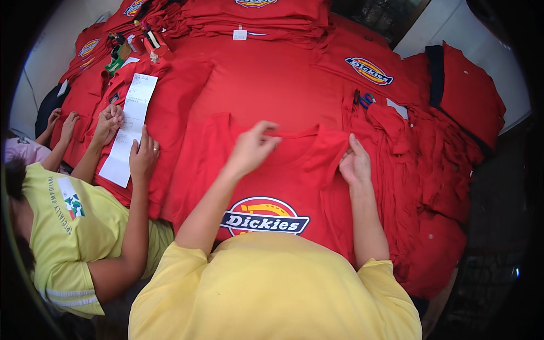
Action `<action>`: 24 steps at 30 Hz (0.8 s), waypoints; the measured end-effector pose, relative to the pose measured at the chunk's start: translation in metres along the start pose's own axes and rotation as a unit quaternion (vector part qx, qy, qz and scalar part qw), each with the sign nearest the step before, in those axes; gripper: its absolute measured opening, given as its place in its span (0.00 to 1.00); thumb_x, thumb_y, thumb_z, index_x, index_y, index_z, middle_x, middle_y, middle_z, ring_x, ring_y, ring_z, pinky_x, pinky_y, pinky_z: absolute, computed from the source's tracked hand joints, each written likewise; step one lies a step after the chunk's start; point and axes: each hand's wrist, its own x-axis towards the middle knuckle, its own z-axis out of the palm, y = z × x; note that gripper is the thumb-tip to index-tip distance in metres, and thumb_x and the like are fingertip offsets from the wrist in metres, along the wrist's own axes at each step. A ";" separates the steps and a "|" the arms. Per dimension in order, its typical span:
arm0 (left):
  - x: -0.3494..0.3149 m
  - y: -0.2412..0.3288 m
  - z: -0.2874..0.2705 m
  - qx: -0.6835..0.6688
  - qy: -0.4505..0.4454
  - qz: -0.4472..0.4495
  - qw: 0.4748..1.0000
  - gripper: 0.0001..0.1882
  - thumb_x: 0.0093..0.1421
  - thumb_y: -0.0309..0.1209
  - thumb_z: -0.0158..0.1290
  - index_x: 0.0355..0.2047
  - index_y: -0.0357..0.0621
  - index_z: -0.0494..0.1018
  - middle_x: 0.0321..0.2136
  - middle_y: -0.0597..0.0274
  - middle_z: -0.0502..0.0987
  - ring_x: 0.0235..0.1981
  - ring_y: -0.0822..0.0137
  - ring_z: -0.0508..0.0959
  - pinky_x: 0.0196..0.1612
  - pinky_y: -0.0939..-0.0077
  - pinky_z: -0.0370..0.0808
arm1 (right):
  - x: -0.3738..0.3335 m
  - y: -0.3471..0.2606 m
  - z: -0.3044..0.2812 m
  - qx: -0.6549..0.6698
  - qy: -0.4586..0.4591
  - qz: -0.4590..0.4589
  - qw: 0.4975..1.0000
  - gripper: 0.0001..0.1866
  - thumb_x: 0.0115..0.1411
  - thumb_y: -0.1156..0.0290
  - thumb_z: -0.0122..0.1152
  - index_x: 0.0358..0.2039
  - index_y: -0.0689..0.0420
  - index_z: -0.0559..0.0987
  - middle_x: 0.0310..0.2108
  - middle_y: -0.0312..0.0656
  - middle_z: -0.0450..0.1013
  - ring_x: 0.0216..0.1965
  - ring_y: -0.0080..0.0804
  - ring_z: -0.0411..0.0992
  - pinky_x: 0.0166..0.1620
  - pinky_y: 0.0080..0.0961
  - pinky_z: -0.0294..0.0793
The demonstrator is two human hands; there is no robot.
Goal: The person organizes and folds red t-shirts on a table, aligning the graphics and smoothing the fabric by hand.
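Observation:
A red t-shirt (283, 175) with a round printed logo lies flat in front of me, chest up. My left hand (250, 148) pinches the shirt's neckline near its middle. My right hand (355, 163) grips the folded edge at the shirt's right shoulder. Both forearms reach up from my yellow shirt at the bottom of the view.
Red shirts cover the whole table in piles (255, 17), with a loose heap (436, 187) on the right. Blue-handled scissors (365, 100) lie among them. A person in a yellow-green shirt on my left presses both hands on a long white paper slip (131, 126). Another person's hands (61, 124) show at far left.

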 end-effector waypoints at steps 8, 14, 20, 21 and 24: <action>-0.039 -0.055 -0.104 0.328 0.143 -0.211 0.910 0.19 0.60 0.41 0.54 0.38 0.35 0.72 0.33 0.50 0.77 0.36 0.48 0.77 0.39 0.59 0.75 | 0.011 0.031 -0.005 0.124 -0.047 0.184 0.974 0.21 0.66 0.60 0.50 0.53 0.60 0.68 0.54 0.45 0.70 0.56 0.38 0.68 0.60 0.35 0.65; -0.062 -0.091 -0.115 -0.303 0.137 -0.077 0.940 0.14 0.62 0.40 0.54 0.38 0.42 0.74 0.39 0.63 0.80 0.43 0.66 0.78 0.43 0.68 0.76 | 0.011 0.016 0.001 0.064 -0.090 0.151 0.982 0.20 0.66 0.65 0.49 0.55 0.62 0.68 0.56 0.46 0.68 0.59 0.39 0.64 0.63 0.37 0.60; -0.064 -0.060 -0.074 -0.615 -0.020 -0.172 0.770 0.21 0.65 0.40 0.49 0.53 0.41 0.68 0.49 0.57 0.75 0.49 0.64 0.76 0.53 0.68 0.73 | 0.016 0.011 -0.008 0.073 -0.133 0.155 0.976 0.30 0.67 0.53 0.45 0.60 0.64 0.61 0.59 0.48 0.64 0.61 0.42 0.61 0.65 0.39 0.57; -0.058 -0.062 -0.079 -0.591 -0.024 -0.148 0.792 0.21 0.65 0.40 0.49 0.53 0.41 0.68 0.50 0.56 0.75 0.49 0.64 0.76 0.53 0.67 0.74 | 0.016 0.007 -0.002 0.100 -0.145 0.179 0.968 0.32 0.68 0.51 0.44 0.61 0.64 0.59 0.59 0.49 0.63 0.62 0.42 0.61 0.65 0.40 0.57; -0.026 -0.040 -0.108 -0.599 -0.023 -0.071 0.797 0.20 0.65 0.39 0.48 0.53 0.39 0.68 0.50 0.57 0.75 0.48 0.64 0.77 0.52 0.66 0.74 | 0.018 -0.004 0.006 0.057 -0.139 0.111 0.982 0.37 0.67 0.45 0.41 0.63 0.64 0.56 0.61 0.48 0.61 0.63 0.42 0.59 0.64 0.40 0.57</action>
